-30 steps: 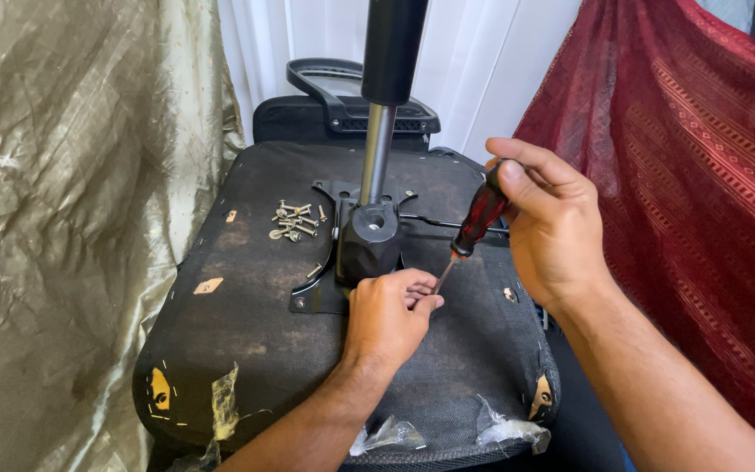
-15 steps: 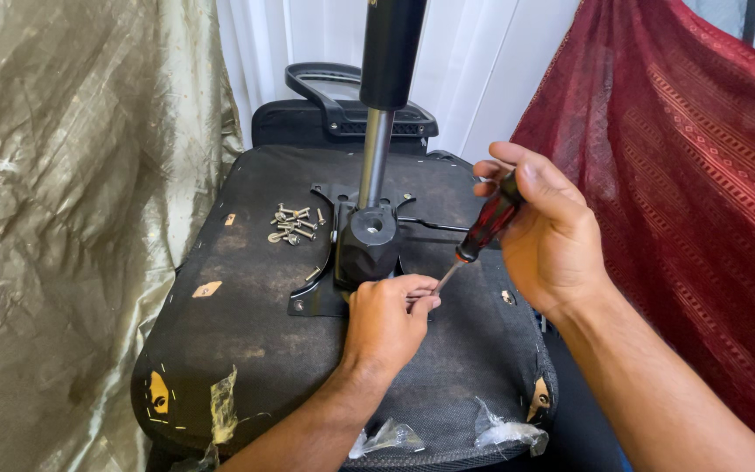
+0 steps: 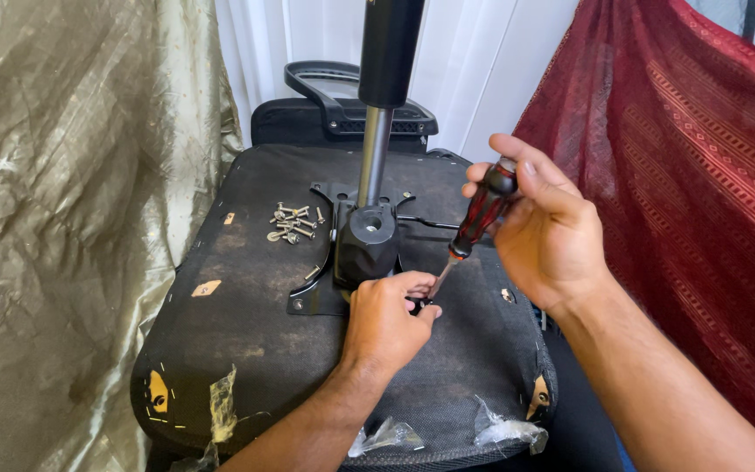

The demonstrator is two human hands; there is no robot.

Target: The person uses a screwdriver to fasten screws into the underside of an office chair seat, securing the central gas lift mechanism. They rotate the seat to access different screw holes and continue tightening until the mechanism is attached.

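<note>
Right hand (image 3: 545, 234) grips a screwdriver (image 3: 476, 220); left hand (image 3: 386, 319), curled, hides its tip, perhaps pinching a screw. Loose screws (image 3: 294, 222) lie beyond the bracket (image 3: 363, 249).

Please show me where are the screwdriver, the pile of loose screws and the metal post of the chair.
screwdriver (image 3: 481, 212), head view, on the red and black handle held by the right hand.
pile of loose screws (image 3: 294, 222), head view, middle of the pile.
metal post (image 3: 375, 156), head view, on the bare silver section.
</note>
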